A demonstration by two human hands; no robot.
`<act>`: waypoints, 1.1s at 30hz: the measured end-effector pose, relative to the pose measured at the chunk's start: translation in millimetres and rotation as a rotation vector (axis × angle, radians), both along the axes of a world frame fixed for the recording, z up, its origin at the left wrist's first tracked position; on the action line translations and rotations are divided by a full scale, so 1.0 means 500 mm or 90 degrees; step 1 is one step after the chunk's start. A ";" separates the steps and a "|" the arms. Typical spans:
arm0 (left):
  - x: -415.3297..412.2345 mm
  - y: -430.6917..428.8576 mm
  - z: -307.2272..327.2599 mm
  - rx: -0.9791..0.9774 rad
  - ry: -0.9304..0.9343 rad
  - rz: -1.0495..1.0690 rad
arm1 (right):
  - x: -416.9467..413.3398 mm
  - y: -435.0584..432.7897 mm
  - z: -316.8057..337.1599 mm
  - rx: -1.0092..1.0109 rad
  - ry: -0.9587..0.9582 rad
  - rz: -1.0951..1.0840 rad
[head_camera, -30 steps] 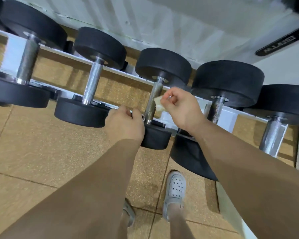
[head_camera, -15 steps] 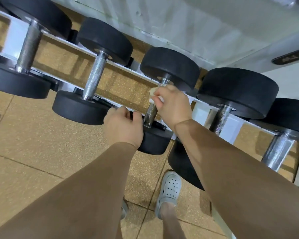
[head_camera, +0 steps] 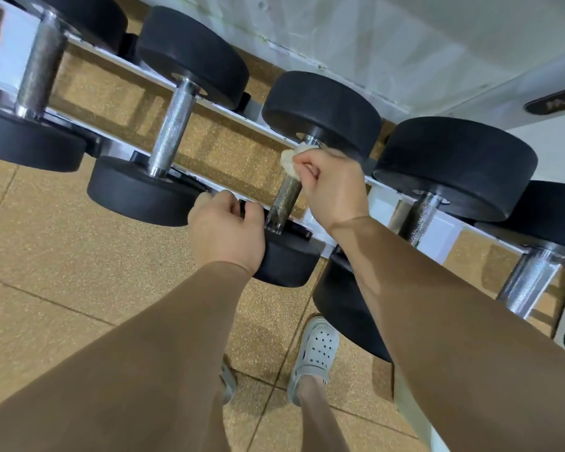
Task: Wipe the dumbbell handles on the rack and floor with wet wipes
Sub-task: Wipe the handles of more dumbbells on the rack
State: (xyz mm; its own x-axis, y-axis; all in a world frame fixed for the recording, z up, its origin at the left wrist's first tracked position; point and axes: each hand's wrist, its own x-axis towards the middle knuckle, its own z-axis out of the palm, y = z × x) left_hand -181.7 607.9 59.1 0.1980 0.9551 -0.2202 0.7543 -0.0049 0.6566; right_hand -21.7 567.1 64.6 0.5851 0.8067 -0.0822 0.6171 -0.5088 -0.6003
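Head view: the dumbbell in play sits on the middle of the rack, its long axis running from the near rail up and away to the far rail, tipped a little rightward. Its handle is knurled steel with chrome collars, set between two round matte black heads. The right hand pinches a crumpled white wet wipe against the handle's far end, just under the far head, fingers curled tight. The left hand grips the near head, fingers hooked over its top edge. Neighbouring dumbbells of the same build lie parallel on the white rails. Below are speckled tan floor tiles and a grey perforated clog. At top right, a dark oval plate carries lettering too blurred to read.
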 end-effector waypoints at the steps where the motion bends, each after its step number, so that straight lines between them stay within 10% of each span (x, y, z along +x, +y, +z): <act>1: 0.000 0.000 0.001 -0.001 0.002 0.000 | -0.009 -0.003 0.002 -0.009 0.041 -0.017; 8: 0.002 0.000 0.004 -0.013 0.005 0.007 | -0.034 -0.028 0.011 -0.149 0.116 0.181; 13: 0.001 -0.001 0.003 -0.023 0.008 0.010 | 0.011 0.021 0.010 -0.073 0.006 0.038; 19: 0.000 0.001 -0.005 -0.004 0.003 -0.002 | -0.055 -0.033 0.004 -0.144 0.194 0.092; 26: -0.003 -0.001 0.003 0.004 -0.049 -0.008 | 0.019 0.016 0.009 -0.080 0.013 0.077; 33: -0.003 0.001 0.008 0.001 -0.039 -0.021 | -0.051 -0.033 0.011 -0.167 0.189 0.096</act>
